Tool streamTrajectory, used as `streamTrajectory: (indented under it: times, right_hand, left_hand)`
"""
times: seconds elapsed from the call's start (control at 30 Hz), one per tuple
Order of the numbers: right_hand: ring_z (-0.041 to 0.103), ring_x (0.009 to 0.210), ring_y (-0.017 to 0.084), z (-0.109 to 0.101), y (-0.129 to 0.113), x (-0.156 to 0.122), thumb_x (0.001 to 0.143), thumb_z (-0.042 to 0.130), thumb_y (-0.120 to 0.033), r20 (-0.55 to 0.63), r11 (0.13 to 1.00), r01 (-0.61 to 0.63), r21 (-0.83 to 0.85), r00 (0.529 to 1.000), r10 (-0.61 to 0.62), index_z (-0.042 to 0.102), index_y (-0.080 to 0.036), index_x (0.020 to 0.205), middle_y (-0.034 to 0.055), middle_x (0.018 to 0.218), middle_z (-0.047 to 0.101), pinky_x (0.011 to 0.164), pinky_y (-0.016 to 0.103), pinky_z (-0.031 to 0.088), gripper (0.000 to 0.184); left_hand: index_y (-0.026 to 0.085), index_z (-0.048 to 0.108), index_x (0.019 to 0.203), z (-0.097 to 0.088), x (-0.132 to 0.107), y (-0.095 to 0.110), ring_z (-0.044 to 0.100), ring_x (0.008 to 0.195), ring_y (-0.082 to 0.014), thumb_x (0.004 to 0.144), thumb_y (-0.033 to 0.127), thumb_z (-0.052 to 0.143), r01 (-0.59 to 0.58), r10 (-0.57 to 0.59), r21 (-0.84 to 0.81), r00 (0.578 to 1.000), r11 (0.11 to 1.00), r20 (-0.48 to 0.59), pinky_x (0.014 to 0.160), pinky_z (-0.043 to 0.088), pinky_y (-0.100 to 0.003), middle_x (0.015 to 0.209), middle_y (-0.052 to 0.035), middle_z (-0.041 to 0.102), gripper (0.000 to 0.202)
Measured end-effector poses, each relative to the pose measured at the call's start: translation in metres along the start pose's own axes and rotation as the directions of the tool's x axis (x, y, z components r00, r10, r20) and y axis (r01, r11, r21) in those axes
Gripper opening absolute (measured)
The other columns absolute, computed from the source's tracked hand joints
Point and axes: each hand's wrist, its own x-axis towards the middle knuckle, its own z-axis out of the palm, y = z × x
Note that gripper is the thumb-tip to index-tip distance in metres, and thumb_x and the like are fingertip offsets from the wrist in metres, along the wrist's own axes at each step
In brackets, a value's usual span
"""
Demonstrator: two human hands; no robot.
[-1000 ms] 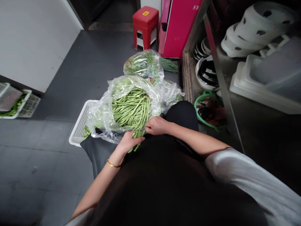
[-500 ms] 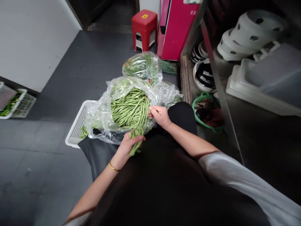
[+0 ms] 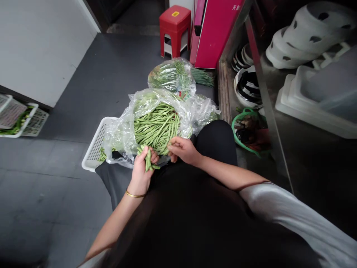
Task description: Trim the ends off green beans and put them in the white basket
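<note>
A clear plastic bag [image 3: 119,128] lies open in front of me, full of long green beans [image 3: 157,124]. My left hand [image 3: 141,167] is closed around a small bundle of green beans [image 3: 148,160] at the bag's near edge. To its right, my right hand [image 3: 182,149] hovers by the lower right of the bag's opening, its fingers curled with thumb and fingertips together. Whatever lies between those fingertips is too small to make out. A white perforated basket [image 3: 96,143] with some beans in it stands left of the bag, partly covered by it.
Behind are a bag of leafy greens [image 3: 170,76], a red stool [image 3: 175,28] and a pink cabinet [image 3: 219,33]. A metal shelf with white containers [image 3: 315,108] and a green basket [image 3: 237,136] stands to the right. Another white basket [image 3: 35,121] is at far left.
My left hand has moved left and turned with its bundle of beans. My right hand has come down and left, nearer to it. The view has shifted slightly.
</note>
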Motion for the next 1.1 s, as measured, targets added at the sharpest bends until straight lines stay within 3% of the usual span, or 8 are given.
streamTrajectory:
  times: [0.1, 0.27, 0.43, 0.53, 0.67, 0.8, 0.93, 1.1]
  right_hand:
    - [0.053, 0.046, 0.007, 0.004, -0.002, -0.005, 0.082, 0.056, -0.037, 0.163, 0.958, 0.048, -0.282, 0.987, -0.001, 0.052, -0.016, 0.081, -0.0037, 0.061, 0.059, 0.048, 0.019, 0.040, 0.021]
    - [0.058, 0.069, 0.013, -0.009, -0.023, 0.026, 0.082, 0.058, -0.040, 0.206, 0.542, 0.197, -0.817, 0.978, -0.045, 0.058, -0.016, 0.091, 0.0016, 0.077, 0.065, 0.060, 0.022, 0.036, 0.026]
    - [0.062, 0.083, 0.021, -0.010, -0.007, 0.092, 0.090, 0.041, -0.022, 0.267, 0.118, 0.262, -0.958, 0.963, 0.026, 0.056, -0.014, 0.106, 0.0106, 0.096, 0.067, 0.064, 0.028, 0.041, 0.023]
    - [0.063, 0.084, 0.024, 0.003, 0.012, 0.117, 0.084, 0.037, -0.004, 0.343, -0.003, 0.346, -0.938, 0.932, 0.120, 0.056, -0.008, 0.103, 0.0155, 0.096, 0.066, 0.065, 0.031, 0.044, 0.027]
    - [0.062, 0.085, 0.022, 0.008, 0.005, 0.103, 0.088, 0.035, -0.010, 0.338, 0.035, 0.338, -0.940, 0.941, -0.019, 0.054, -0.008, 0.102, 0.0165, 0.098, 0.065, 0.068, 0.031, 0.045, 0.024]
    - [0.061, 0.072, 0.014, -0.002, -0.011, 0.045, 0.089, 0.043, -0.026, 0.262, 0.452, 0.387, -0.803, 0.912, -0.316, 0.052, -0.014, 0.090, 0.0049, 0.078, 0.065, 0.065, 0.023, 0.045, 0.015]
    - [0.059, 0.058, 0.009, -0.009, 0.003, -0.006, 0.090, 0.044, -0.031, 0.105, 0.742, 0.282, -0.609, 0.955, -0.277, 0.049, -0.017, 0.082, -0.0006, 0.066, 0.061, 0.057, 0.019, 0.043, 0.017]
    - [0.058, 0.062, 0.013, -0.016, 0.018, -0.025, 0.082, 0.053, -0.019, 0.272, 0.478, 0.217, -0.851, 0.961, 0.050, 0.055, -0.015, 0.071, 0.0027, 0.065, 0.061, 0.057, 0.022, 0.038, 0.011]
  left_hand:
    - [0.016, 0.053, 0.069, -0.006, 0.006, -0.003, 0.053, 0.048, -0.0087, 0.074, 0.029, 0.063, 0.101, -0.103, -0.095, 0.995, 0.990, -0.015, 0.046, 0.045, -0.019, 0.057, 0.0021, 0.055, 0.018]
    - [0.013, 0.060, 0.080, -0.018, 0.014, -0.005, 0.056, 0.047, -0.0133, 0.069, 0.021, 0.062, 0.345, -0.345, -0.071, 0.938, 0.936, 0.004, 0.044, 0.049, -0.025, 0.062, -0.0032, 0.063, 0.013]
    - [0.014, 0.060, 0.091, -0.023, 0.016, -0.005, 0.053, 0.049, -0.0102, 0.066, 0.017, 0.067, 0.278, -0.269, -0.076, 0.957, 0.958, 0.109, 0.042, 0.044, -0.020, 0.065, -0.0022, 0.060, 0.026]
    - [0.013, 0.059, 0.086, -0.025, 0.015, -0.006, 0.043, 0.044, -0.0056, 0.066, 0.014, 0.069, 0.224, -0.210, -0.084, 0.966, 0.971, 0.151, 0.039, 0.036, -0.015, 0.054, 0.0041, 0.047, 0.022]
    - [0.013, 0.053, 0.071, -0.028, 0.014, -0.005, 0.036, 0.040, -0.0037, 0.068, 0.013, 0.068, 0.226, -0.214, -0.119, 0.971, 0.967, 0.106, 0.036, 0.030, -0.014, 0.050, 0.0065, 0.037, 0.015]
    - [0.012, 0.051, 0.069, -0.022, 0.023, -0.003, 0.037, 0.039, -0.0036, 0.072, 0.022, 0.065, 0.323, -0.301, -0.176, 0.943, 0.930, 0.141, 0.034, 0.030, -0.015, 0.053, 0.0039, 0.041, 0.018]
    - [0.012, 0.053, 0.070, -0.006, 0.032, -0.005, 0.035, 0.037, -0.0034, 0.074, 0.024, 0.065, 0.236, -0.219, -0.127, 0.966, 0.963, 0.135, 0.035, 0.031, -0.015, 0.050, 0.0056, 0.039, 0.017]
    - [0.015, 0.048, 0.053, 0.008, 0.024, -0.008, 0.038, 0.037, -0.0053, 0.068, 0.023, 0.070, -0.063, 0.043, 0.170, 0.992, 0.983, 0.117, 0.037, 0.030, -0.019, 0.044, 0.0048, 0.041, 0.028]
